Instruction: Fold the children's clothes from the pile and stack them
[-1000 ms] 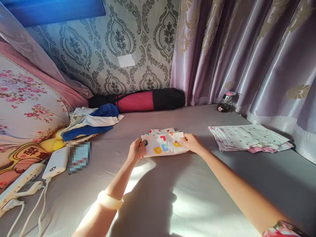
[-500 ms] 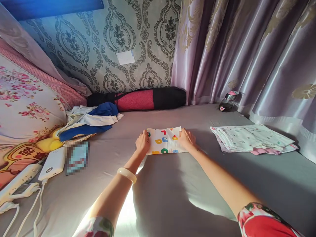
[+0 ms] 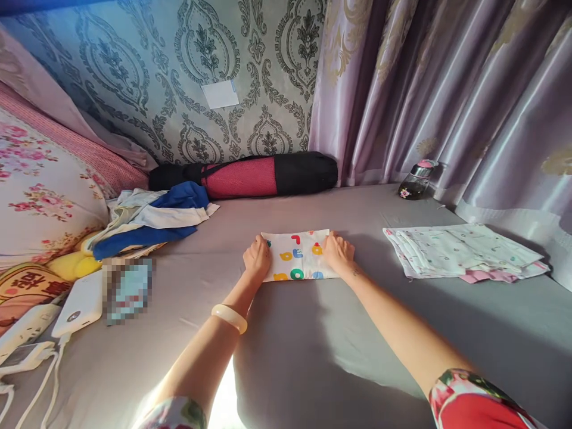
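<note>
A folded white cloth [image 3: 292, 259] with colourful printed letters lies flat on the grey bed sheet [image 3: 286, 333] in front of me. My left hand [image 3: 258, 256] is closed on its left edge, a pale bangle around the wrist. At the opposite edge, my right hand [image 3: 338, 253] grips the cloth with curled fingers. Both hands rest low, by the sheet. The cloth's outer side edges are partly covered by my fingers. Off to the right sits a stack of folded patterned cloths [image 3: 465, 253], apart from my hands.
A crumpled blue and white garment pile [image 3: 156, 217] lies at left, near a white power bank [image 3: 79, 304], a power strip [image 3: 29, 328] and cables. A black and red rolled bag [image 3: 241, 177] lies along the wall. A bottle [image 3: 416, 180] stands by the curtain [image 3: 379, 89].
The view has shifted slightly, so the left-side items sit further left. Both hands keep their hold on the cloth, which looks almost the same.
</note>
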The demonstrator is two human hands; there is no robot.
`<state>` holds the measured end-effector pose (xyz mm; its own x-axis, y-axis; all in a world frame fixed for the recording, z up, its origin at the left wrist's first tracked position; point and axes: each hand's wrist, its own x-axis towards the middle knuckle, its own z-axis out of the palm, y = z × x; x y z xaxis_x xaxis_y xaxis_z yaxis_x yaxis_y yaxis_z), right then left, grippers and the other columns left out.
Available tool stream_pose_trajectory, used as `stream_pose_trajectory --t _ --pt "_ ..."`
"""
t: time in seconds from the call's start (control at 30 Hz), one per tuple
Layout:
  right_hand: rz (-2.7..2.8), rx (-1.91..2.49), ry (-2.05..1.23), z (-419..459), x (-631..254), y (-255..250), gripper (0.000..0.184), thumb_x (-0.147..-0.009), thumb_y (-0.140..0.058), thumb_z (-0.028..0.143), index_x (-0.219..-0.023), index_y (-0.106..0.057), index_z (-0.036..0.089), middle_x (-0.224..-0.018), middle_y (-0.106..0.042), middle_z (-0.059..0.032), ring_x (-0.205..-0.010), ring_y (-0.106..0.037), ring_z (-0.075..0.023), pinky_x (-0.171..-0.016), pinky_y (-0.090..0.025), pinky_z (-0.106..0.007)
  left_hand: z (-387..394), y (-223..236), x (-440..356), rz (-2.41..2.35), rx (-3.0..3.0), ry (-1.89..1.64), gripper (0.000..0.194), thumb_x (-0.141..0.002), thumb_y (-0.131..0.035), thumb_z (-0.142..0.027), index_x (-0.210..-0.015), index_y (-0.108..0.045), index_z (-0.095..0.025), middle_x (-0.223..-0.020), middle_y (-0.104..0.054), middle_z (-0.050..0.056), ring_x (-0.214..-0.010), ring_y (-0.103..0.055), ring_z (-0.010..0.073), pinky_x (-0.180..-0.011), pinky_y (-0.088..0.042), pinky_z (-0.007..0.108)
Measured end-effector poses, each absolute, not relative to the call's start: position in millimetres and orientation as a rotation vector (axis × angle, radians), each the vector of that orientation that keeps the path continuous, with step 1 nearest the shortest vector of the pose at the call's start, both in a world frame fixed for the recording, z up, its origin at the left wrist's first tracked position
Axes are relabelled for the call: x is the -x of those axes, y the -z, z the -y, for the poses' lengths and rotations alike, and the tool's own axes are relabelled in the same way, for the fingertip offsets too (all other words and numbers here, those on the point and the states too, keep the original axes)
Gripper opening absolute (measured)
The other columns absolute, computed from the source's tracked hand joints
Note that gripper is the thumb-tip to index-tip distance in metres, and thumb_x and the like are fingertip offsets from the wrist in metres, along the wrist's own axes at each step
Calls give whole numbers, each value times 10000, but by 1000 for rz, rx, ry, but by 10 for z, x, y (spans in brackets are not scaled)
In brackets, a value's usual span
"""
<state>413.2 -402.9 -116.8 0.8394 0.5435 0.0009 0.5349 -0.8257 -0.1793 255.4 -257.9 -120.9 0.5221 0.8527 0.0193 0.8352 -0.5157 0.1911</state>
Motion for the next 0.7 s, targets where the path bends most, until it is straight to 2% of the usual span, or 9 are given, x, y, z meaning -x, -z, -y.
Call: stream_pose_trajectory --t 0.3,0.57,0.7 --pt "789 2834 -86 4003 -4161 1185 330 -996 -315 239 -1110 -584 86 -1018 -704 -214 -995 -687 -309 -818 -498 -381 2582 1178 -2594 -1508 -2570 -135 338 -1003 -258 -297 -1143 -525 -145 -1062 -696 178 -982 -686 308 -790 -490 388" --pt "752 2791 -66 4002 -4172 1237 302 -980 -367 248 -1207 -491 90 -1004 -706 -204 -1012 -683 -306 -838 -485 -377 2651 1193 -2640 -1584 -2553 -171 352 -991 -247 -231 -1150 -536 -110 -1026 -687 197 -952 -693 314 -771 -502 394" --pt "789 2789 -131 4022 -4186 1186 309 -971 -357 211 -1229 -479 91 -1051 -694 -205 -1033 -673 -305 -840 -482 -386 2640 1241 -2642 -1571 -2578 -193 356 -985 -241 -203 -1162 -537 -114 -1086 -650 198 -924 -688 291 -759 -501 380"
